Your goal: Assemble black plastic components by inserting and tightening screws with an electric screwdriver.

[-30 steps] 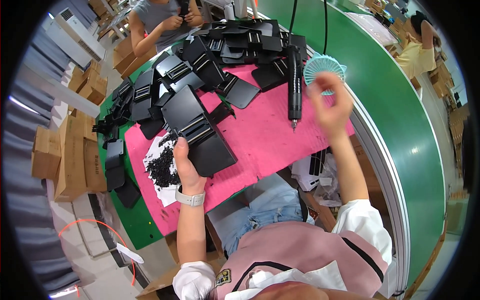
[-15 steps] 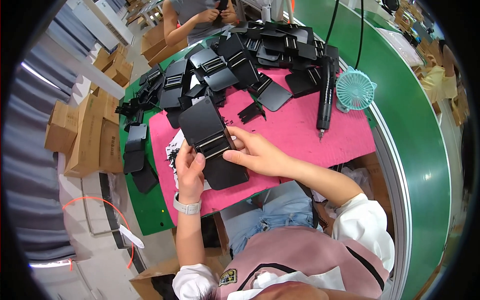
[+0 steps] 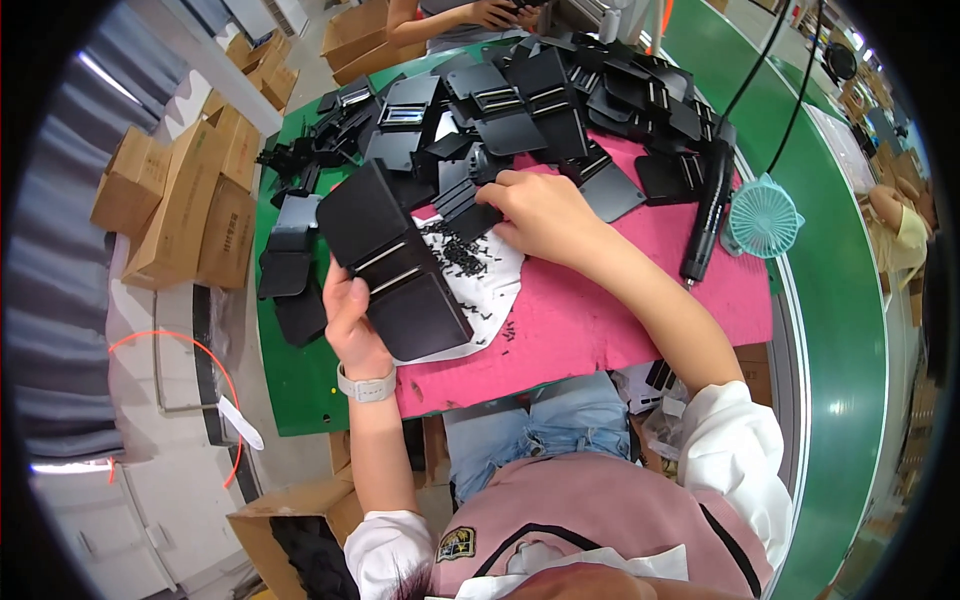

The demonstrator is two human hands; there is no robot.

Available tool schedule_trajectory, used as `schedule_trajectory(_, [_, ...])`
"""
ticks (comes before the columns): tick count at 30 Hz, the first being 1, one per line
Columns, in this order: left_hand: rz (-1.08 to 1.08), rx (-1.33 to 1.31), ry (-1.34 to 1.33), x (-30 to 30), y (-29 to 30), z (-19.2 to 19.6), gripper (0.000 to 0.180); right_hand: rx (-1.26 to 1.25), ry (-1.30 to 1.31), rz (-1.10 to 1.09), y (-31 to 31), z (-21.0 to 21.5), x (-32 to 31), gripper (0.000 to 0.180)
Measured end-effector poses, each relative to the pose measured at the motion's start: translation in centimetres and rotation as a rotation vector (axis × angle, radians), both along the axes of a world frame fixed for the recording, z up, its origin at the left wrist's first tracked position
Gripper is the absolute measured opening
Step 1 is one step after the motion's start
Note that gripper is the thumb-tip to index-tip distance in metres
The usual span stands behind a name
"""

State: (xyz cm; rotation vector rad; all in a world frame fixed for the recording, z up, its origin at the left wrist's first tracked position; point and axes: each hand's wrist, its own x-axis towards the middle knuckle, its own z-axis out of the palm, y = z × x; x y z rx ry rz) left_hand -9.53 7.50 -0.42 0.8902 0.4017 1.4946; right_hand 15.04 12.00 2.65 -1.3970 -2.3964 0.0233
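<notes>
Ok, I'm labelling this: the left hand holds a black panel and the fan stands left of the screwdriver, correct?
Not quite: the head view shows the fan right of the screwdriver. The left hand does hold a black panel.

Site identified as an assembly workshop. Green worktop (image 3: 290,390) is partly covered by a pink mat (image 3: 570,345); black plates (image 3: 550,110) are heaped, small black screw-like pieces (image 3: 462,256) scattered on a white sheet (image 3: 508,280). Corded power driver (image 3: 710,205) and stacked cardboard boxes (image 3: 180,210) are noted.
</notes>
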Motion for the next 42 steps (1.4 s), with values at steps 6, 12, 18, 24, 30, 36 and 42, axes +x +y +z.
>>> schedule_trajectory(6, [-0.030, -0.046, 0.053, 0.3, 0.1, 0.3, 0.045, 0.297, 0.121, -0.024, 1.2, -0.7, -0.5, 0.022])
schedule_trajectory(12, [0.009, -0.126, 0.052, 0.6, -0.2, 0.8, 0.046, 0.151, 0.151, 0.249, 1.1, -1.4, -0.9, 0.042])
schedule_trajectory(18, [0.036, -0.123, 0.078, 0.8, -0.1, 0.7, 0.047, 0.160, 0.080, 0.218, 1.4, -1.9, -0.9, 0.025])
schedule_trajectory(24, [0.031, -0.108, 0.132, 1.1, -0.2, 0.2, 0.053, 0.425, 0.249, 0.117, 1.0, 0.3, 0.3, 0.012])
schedule_trajectory(30, [-0.040, -0.147, 0.188, 0.4, -0.2, -0.5, 0.054, -0.024, 1.033, 0.381, -1.8, 2.6, 0.1, 0.018])
schedule_trajectory(36, [-0.136, -0.079, 0.215, 1.5, -0.6, 0.8, 0.057, 0.226, 0.533, 0.535, -2.1, 0.8, -1.1, 0.031])
schedule_trajectory(42, [-0.140, -0.187, 0.219, 1.7, -0.2, 0.6, 0.047, 0.197, 0.362, 0.489, -3.0, 1.8, -1.9, 0.038])
